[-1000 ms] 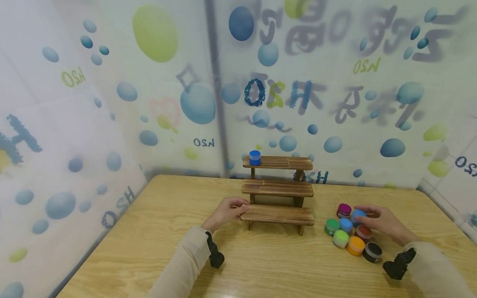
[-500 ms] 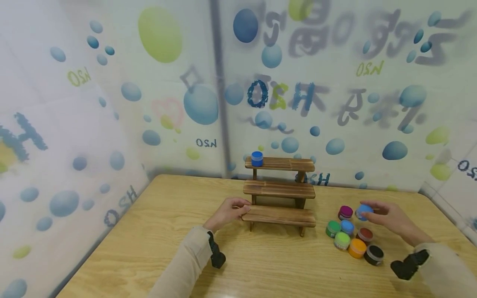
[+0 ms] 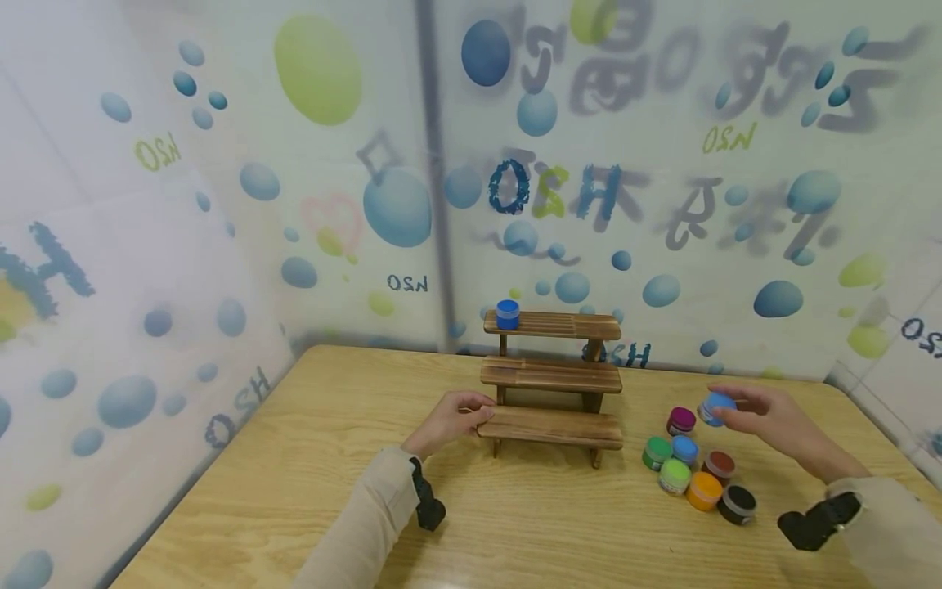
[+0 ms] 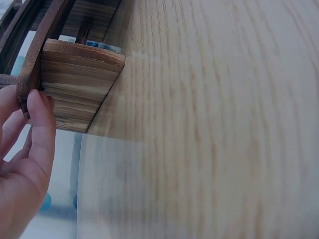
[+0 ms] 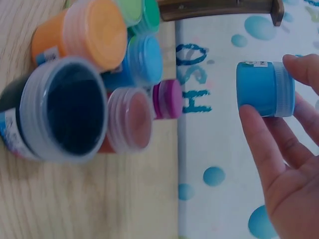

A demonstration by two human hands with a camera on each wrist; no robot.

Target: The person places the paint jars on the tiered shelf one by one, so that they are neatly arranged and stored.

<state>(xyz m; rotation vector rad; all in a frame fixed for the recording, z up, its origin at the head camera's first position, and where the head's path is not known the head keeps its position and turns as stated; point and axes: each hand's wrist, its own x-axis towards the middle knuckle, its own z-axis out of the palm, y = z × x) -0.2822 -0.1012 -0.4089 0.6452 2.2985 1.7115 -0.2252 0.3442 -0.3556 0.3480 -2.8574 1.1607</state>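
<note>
My right hand [image 3: 765,421] grips a light blue paint jar [image 5: 259,89] between thumb and fingers, at the back right of the jar cluster. In the right wrist view its label faces up and its lid points toward the palm. My left hand [image 3: 452,421] pinches the left end of the lowest step of a three-tier wooden stand [image 3: 550,376]. The left wrist view shows thumb and fingers [image 4: 41,117] at that step's end. A darker blue jar [image 3: 508,315] sits at the left end of the top tier.
Right of the stand, a cluster holds purple [image 3: 681,421], green [image 3: 657,452], blue [image 3: 684,450], lime [image 3: 674,476], orange [image 3: 704,491], dark red [image 3: 719,466] and black [image 3: 737,504] jars. A patterned curtain [image 3: 331,245] hangs behind the wooden table [image 3: 559,523].
My right hand has picked the light blue jar out of the cluster and carried it slightly up and right. The left hand stays on the stand's lowest step.
</note>
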